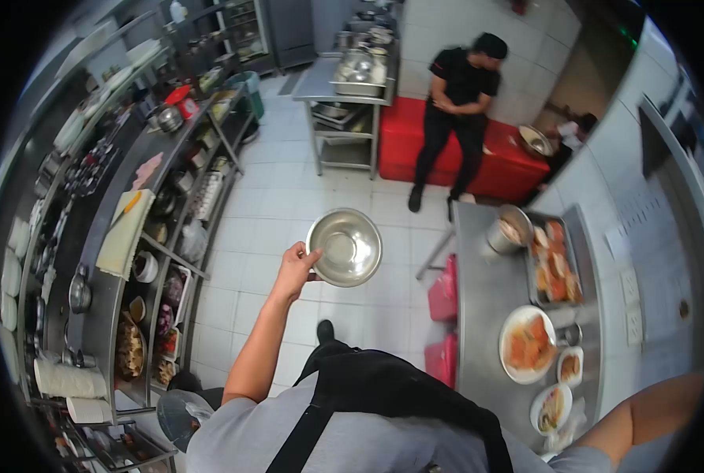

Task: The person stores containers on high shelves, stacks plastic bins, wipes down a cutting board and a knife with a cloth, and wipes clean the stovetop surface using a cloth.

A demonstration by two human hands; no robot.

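Observation:
My left hand (pixel 297 267) grips the rim of a metal mixing bowl (pixel 345 247), thumb over the edge and fingers beneath. Nothing shows inside the bowl, which is held out in front of me above the tiled floor. My right forearm (pixel 644 414) reaches out past the right edge of the view, and the hand at its end is out of sight. Near that arm, on the steel table (pixel 478 315), are a white plate of orange-coloured food (pixel 528 344) and a smaller bowl of food (pixel 551 408).
A tray of food (pixel 555 262) and a metal pot (pixel 510 229) share the right table. Pink stools (pixel 443 288) stand under its edge. Along the left runs a counter with a yellow cloth (pixel 123 236) and a knife. A person in black (pixel 462 94) sits on a red bench (pixel 399 142).

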